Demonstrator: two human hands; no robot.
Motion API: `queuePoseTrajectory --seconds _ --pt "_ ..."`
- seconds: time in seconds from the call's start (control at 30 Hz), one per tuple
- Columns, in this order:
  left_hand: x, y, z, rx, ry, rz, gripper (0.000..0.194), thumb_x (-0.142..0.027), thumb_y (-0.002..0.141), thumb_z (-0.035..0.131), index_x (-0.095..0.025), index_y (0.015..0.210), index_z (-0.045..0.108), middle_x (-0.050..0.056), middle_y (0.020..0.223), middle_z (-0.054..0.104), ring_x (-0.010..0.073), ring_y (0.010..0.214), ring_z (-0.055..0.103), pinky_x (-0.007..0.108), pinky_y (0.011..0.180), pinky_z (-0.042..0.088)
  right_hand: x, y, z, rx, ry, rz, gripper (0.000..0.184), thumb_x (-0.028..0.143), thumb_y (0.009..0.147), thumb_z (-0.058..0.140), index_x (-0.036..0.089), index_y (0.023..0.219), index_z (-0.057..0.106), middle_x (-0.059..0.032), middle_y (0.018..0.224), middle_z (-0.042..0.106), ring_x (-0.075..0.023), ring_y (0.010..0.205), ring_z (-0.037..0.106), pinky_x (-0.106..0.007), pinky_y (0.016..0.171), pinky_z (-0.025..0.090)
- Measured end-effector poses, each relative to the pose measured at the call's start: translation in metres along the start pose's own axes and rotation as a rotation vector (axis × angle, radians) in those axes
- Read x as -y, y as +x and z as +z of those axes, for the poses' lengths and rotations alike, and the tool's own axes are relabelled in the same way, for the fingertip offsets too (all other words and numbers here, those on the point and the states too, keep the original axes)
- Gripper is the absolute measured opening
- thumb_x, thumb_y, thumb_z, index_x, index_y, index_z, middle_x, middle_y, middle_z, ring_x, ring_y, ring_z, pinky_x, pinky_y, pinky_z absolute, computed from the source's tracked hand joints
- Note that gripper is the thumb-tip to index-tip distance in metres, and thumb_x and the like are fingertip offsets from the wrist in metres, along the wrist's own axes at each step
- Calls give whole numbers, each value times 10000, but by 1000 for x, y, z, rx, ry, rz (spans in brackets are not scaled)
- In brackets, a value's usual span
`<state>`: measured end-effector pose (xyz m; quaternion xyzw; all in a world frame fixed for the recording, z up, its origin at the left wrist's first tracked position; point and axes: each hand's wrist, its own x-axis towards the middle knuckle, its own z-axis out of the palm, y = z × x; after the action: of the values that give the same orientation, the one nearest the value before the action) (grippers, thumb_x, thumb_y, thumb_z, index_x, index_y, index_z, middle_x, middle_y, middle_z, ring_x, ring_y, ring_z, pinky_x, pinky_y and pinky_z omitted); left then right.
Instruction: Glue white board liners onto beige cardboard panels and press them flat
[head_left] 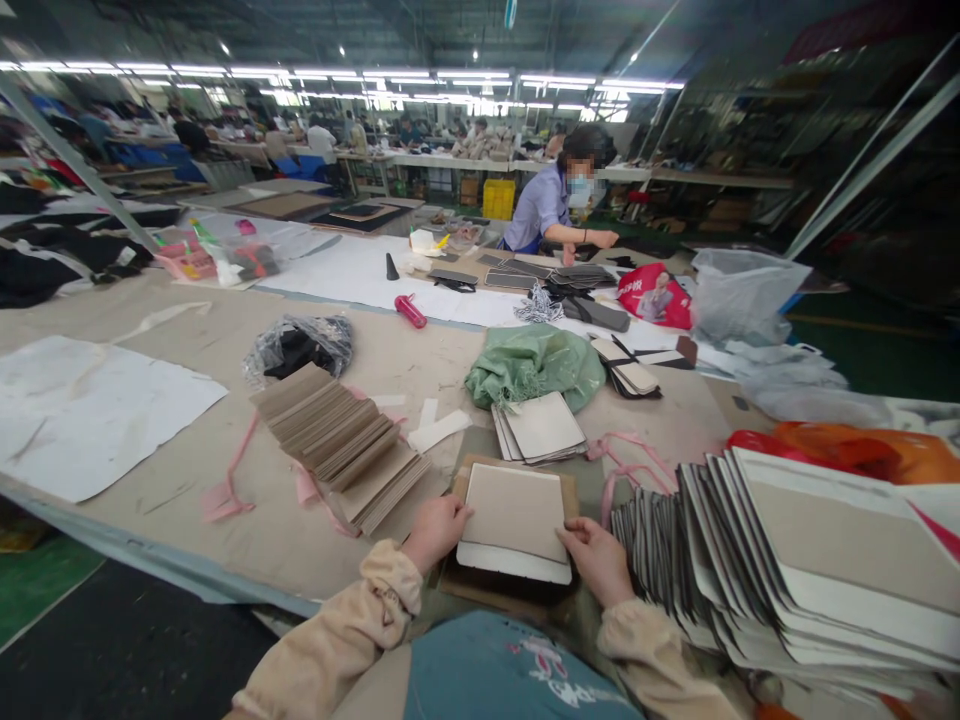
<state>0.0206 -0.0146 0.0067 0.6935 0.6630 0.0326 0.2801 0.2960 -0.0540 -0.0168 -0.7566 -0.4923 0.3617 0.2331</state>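
A beige card panel with a white rim (515,520) lies on a brown board at the table's near edge, right in front of me. My left hand (435,530) presses its left edge with curled fingers. My right hand (598,558) grips its lower right corner, thumb on top. A fanned stack of brown cardboard sheets (341,443) lies just left of my left hand. To the right spreads a long fanned row of beige and white panels (787,560). A small pile of similar panels (540,428) sits just beyond the one I hold.
A green plastic bag (534,365) lies behind the small pile. Pink straps (626,462) trail across the table. A pink bottle (411,311) and a white sheet (82,410) lie to the left. A co-worker (559,200) sits across the table with dark panel stacks (577,278).
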Motion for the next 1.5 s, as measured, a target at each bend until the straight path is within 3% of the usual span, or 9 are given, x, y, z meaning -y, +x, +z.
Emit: queuePoseTrajectory --seconds 0.23,0.5,0.97,1.5 --pt "-2 1 2 39 100 15 321 -375 892 409 -180 805 648 83 827 695 215 802 627 272 665 373 20 -2 -6 -34 -246 21 147 365 764 585 224 744 622 3 722 692 -178 719 629 -269 627 378" --pt "-3 5 4 64 154 20 319 -368 887 408 -171 824 650 100 855 698 227 827 637 283 684 395 28 -1 -8 -8 -375 33 168 376 791 563 228 742 624 -13 747 694 -185 743 629 -267 621 354" --pt "-10 5 -2 113 171 -26 347 -389 879 403 -165 884 670 112 937 695 236 904 634 298 761 436 33 3 -12 66 -463 30 200 383 800 528 224 737 632 -29 768 695 -199 760 630 -272 606 355" --pt "-15 6 -5 153 217 -20 376 -355 906 345 -136 941 649 157 971 684 260 942 632 347 805 447 40 4 -13 63 -516 28 200 382 775 533 224 690 623 -44 740 675 -202 757 618 -274 602 343"
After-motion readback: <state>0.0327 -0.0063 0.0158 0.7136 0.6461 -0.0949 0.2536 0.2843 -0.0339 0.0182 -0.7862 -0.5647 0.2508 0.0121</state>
